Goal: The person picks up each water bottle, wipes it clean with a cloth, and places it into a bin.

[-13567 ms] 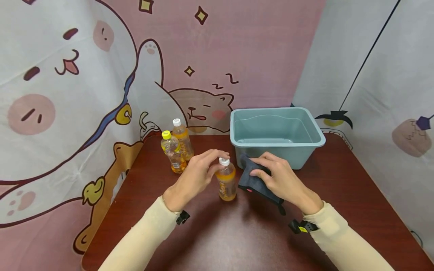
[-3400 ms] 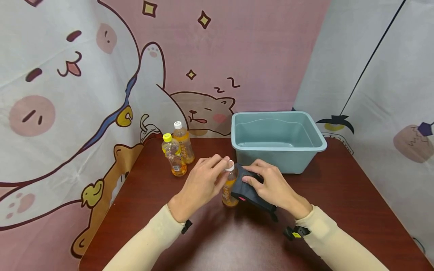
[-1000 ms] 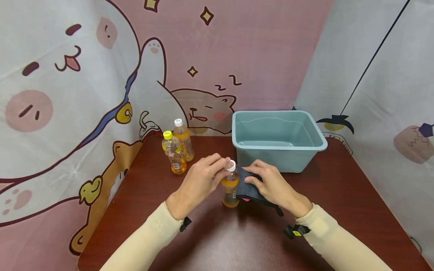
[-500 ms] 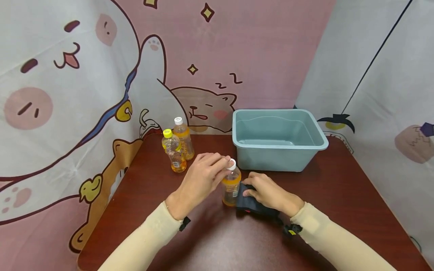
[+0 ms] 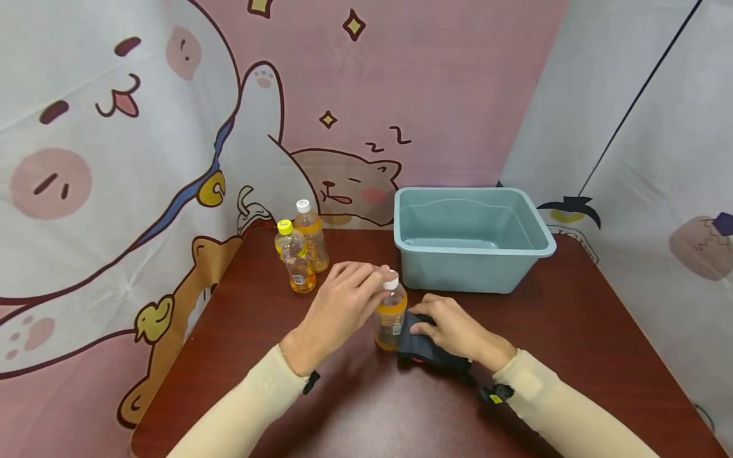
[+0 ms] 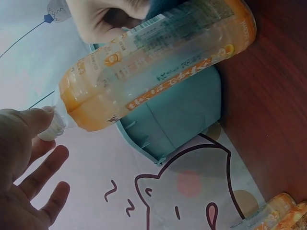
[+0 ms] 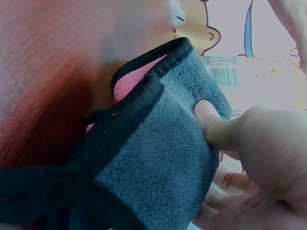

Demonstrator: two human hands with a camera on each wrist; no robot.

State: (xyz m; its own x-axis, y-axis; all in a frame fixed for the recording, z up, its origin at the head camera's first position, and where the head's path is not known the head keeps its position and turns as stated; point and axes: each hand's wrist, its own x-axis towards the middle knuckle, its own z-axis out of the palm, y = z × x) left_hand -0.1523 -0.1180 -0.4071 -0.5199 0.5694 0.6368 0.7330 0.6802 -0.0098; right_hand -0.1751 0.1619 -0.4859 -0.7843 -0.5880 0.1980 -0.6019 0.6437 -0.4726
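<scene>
My left hand [image 5: 336,308] pinches the white cap [image 6: 53,130] of an upright plastic bottle [image 5: 392,316] with a clear, orange-printed label and an orange band near its shoulder. Thumb and forefinger are on the cap; in the left wrist view the other fingers spread away from it. My right hand [image 5: 459,327] grips a folded dark grey cleaning cloth [image 5: 422,343], the thumb on top and fingers beneath. The right wrist view shows the cloth's fuzzy face, black edging, a pink inner side [image 7: 134,82] and a dark strap. The cloth lies against the bottle's lower right side.
Two more bottles stand at the back left, one with a yellow cap [image 5: 284,226], one with a white cap [image 5: 303,205]. A grey-blue plastic bin [image 5: 458,270] stands behind my hands on the dark red table [image 5: 578,331]. Printed curtains [image 5: 458,95] hang behind the table.
The cloth came from apart on the right to the bottle's side, then dropped from its upper to its lower part. The bottle has turned, its barcode now showing. My left hand stays at the cap.
</scene>
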